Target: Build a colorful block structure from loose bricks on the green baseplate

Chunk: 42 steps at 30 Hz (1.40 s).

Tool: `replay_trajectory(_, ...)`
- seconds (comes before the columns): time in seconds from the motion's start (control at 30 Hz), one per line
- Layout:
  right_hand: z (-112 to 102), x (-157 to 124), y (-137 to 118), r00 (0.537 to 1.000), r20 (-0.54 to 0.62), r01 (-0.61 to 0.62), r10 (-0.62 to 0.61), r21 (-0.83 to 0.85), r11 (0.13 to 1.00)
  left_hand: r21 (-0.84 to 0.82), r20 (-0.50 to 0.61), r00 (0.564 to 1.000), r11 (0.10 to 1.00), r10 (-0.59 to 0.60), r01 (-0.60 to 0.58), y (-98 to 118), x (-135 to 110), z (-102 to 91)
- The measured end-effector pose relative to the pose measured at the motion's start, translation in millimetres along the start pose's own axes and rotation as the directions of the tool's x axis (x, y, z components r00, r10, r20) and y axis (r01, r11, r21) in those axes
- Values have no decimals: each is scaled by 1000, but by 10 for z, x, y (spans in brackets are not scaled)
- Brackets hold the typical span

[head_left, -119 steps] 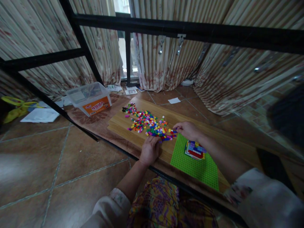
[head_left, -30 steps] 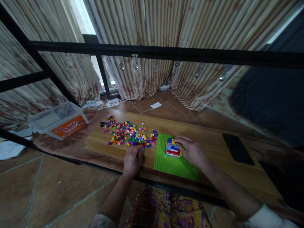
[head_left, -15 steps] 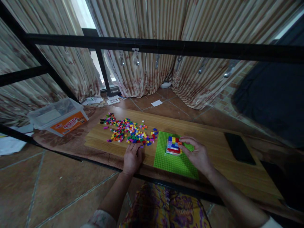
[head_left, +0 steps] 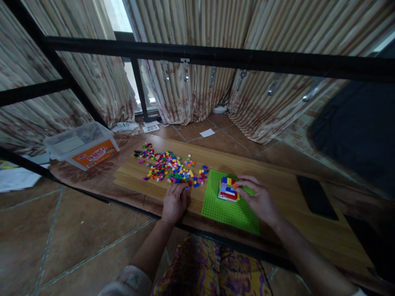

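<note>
The green plate sits with its near edge along the near edge of the bench; a strip of wood runs behind it, and more wood lies to its right, crossed by the right forearm, as far as the phone. On the plate's far half stands the stack. The right hand pinches an orange brick at the stack's right side. The left hand lies over the near edge, fingers curled, beside the loose bricks; whether it grips anything I cannot tell. Those bricks fill the space left of the plate, a few just beside it. The tub stands beyond the bench's left end, on brown cloth. A black bar spans the far side, before the curtains.
</note>
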State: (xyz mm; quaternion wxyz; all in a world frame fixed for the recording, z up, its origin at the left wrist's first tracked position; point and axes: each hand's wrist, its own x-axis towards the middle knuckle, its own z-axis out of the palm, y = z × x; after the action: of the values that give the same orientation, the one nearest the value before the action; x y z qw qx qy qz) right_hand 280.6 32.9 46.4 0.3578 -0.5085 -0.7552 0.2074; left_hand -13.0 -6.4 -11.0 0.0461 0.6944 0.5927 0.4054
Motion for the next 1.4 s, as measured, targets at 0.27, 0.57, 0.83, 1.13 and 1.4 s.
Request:
replay_trajectory(0.27, 197, -4, -78, 998, -60, -21, 22, 22, 1000, 4, 3, 1000, 1000, -16, 16, 9, -7, 0)
replay_trajectory(0.57, 177, 19, -111, 998, -50, 25, -28, -65, 998, 8, 10, 1000, 1000, -6, 6, -9, -14, 7)
replay_trajectory(0.83, 213, -53, -9, 983, -158, -95, 97, 19, 995, 0, -3, 1000, 1000, -4, 4, 17, -5, -4)
replay_trajectory(1.13, 449, 46, 48, 936, -173, -295, 307, 93, 951, 4, 5, 1000, 1000, -14, 14, 4, -11, 4)
replay_trajectory(1.4, 572, 5, 2, 929, -157, -311, 336, 162, 936, 3, 14, 1000, 1000, -25, 25, 30, -5, -13)
